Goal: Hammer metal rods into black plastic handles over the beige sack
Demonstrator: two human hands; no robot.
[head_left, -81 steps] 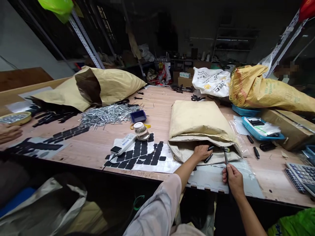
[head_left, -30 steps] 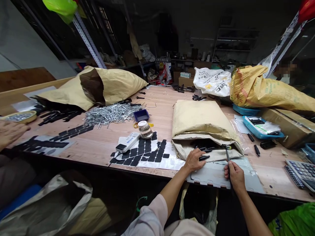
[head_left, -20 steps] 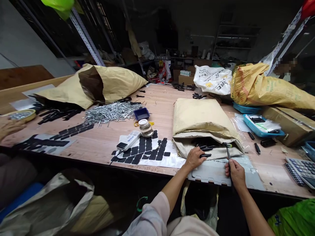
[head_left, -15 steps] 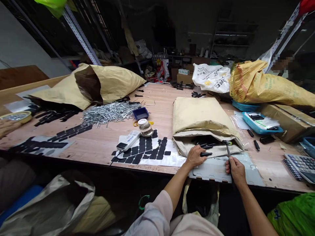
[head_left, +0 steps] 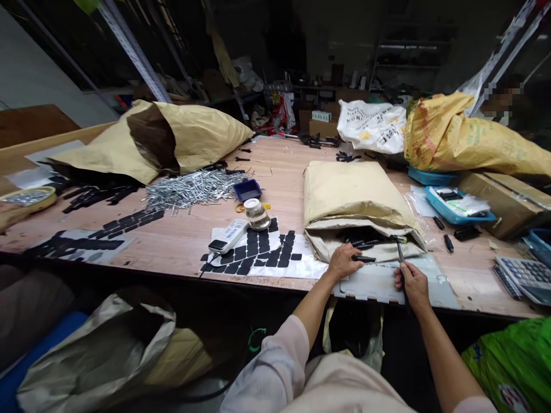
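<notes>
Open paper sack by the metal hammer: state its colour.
Pale tan paper sack; head view shows it best.

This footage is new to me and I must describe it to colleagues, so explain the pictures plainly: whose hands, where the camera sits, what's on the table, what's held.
There is no machine here, just a person working bare-handed. Every picture comes from one camera worn on that person's head, looking forward and down.

The right hand grips a small hammer. The left hand appears to pinch a slim black part by the open mouth of a paper sack, which has more black pieces inside.

Elsewhere on the wooden table are a heap of metal rods, a lidded jar, sheets of black pads and a calculator. At the left edge, another person's hand shows.
</notes>
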